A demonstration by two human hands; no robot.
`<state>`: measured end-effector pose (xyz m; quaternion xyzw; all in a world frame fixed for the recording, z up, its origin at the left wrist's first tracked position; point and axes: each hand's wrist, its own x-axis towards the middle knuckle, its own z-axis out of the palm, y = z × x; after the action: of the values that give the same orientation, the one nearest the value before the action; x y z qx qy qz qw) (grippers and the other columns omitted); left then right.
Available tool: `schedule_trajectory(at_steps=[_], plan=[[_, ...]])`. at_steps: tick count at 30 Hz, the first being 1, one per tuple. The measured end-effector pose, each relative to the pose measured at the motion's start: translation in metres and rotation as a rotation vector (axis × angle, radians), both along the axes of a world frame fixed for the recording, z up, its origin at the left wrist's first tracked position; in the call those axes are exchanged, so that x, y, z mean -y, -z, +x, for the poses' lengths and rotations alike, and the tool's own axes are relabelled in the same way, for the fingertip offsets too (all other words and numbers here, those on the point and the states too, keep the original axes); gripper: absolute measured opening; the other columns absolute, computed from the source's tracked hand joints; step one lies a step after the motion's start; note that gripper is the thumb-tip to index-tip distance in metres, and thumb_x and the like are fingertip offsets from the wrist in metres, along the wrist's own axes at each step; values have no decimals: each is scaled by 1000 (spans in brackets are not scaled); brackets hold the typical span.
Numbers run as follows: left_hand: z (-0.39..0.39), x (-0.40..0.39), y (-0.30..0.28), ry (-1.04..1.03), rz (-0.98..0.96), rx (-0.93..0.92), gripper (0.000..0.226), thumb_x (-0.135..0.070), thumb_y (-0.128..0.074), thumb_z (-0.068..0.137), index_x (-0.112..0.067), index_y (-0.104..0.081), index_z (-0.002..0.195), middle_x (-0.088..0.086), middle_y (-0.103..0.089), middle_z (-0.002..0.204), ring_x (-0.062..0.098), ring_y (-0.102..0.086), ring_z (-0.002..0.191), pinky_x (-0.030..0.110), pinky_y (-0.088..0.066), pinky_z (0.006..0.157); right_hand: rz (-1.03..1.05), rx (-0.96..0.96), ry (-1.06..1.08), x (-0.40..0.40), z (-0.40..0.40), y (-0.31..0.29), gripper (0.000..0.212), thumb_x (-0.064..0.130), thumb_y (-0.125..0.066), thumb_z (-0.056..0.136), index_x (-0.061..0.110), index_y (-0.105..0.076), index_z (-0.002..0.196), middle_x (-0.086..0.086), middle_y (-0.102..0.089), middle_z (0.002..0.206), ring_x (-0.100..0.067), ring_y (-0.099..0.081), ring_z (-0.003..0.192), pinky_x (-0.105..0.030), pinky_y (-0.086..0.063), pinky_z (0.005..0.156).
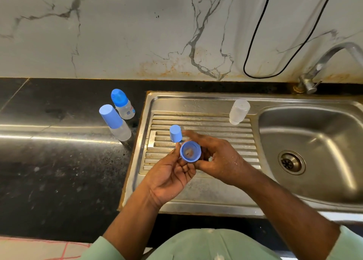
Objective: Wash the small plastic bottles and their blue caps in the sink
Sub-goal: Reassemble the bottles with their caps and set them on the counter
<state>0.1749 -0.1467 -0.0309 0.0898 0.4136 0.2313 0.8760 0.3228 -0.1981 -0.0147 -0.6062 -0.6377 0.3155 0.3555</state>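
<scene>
Blue cap (190, 151), contents blurred

We find almost nothing legible. The only printing sits on the far capped bottle (124, 105), standing on the counter (59, 161) well to the left of and beyond the left hand (172, 173): a small blue square mark and a bit of red and blue lettering low on its clear wall, too small and blurred for us to read. The nearer capped bottle (115, 122) beside it shows us no marking. The clear bottle (238, 111) beyond the right hand (220, 161) looks plain to us as well.
</scene>
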Motion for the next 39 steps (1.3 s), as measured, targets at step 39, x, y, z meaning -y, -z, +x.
schedule_trajectory(at_steps=[39], plan=[[156, -75, 14, 405, 1164, -788, 32, -33, -68, 92, -25, -55, 120, 6, -60, 112, 17, -61, 88, 29, -50, 69, 79, 99, 703, 23, 108, 8, 43, 19, -74, 84, 24, -57, 123, 11, -58, 112, -1, -57, 100, -10, -45, 79]])
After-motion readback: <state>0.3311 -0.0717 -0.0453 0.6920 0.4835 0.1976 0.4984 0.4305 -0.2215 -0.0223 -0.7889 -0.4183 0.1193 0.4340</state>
